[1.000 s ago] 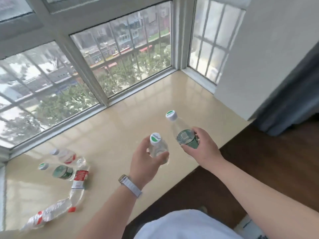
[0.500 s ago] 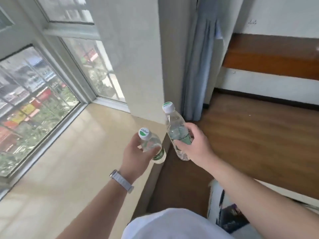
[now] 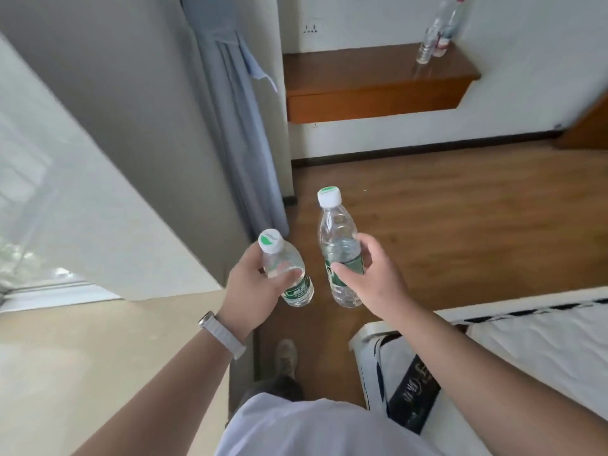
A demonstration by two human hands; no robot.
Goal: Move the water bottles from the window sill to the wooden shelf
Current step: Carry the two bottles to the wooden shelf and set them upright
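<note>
While a white shirt [image 3: 296, 429] fills the bottom edge, one shoe [image 3: 286, 357] shows below it on the floor [image 3: 460, 218]. At the right lies a white mattress [image 3: 543, 350], its corner bearing a dark label. At the left runs the beige sill [image 3: 82, 357], with a strip of window frame at its far end.

Both arms reach forward over the floor. On the left wrist sits a white watch band [image 3: 223, 334]. The left hand [image 3: 253, 291] is wrapped around a small bottle [image 3: 286, 268], thumb across its clear upper part, the green label below the fingers; its white cap with a green leaf tilts toward the camera. Just beside it, not touching, the right hand [image 3: 375, 278] is clamped on a taller bottle [image 3: 339, 245], fingers around the green label at its middle, cap up and leaning slightly left.

Beyond the hands hangs a grey-blue curtain [image 3: 237, 110] against a white wall corner. Farther back, the wooden shelf [image 3: 362, 77] juts from the wall, and two more bottles [image 3: 434, 37] stand upright near its right end, close together. A wall socket [image 3: 311, 28] sits above the shelf's left part.
</note>
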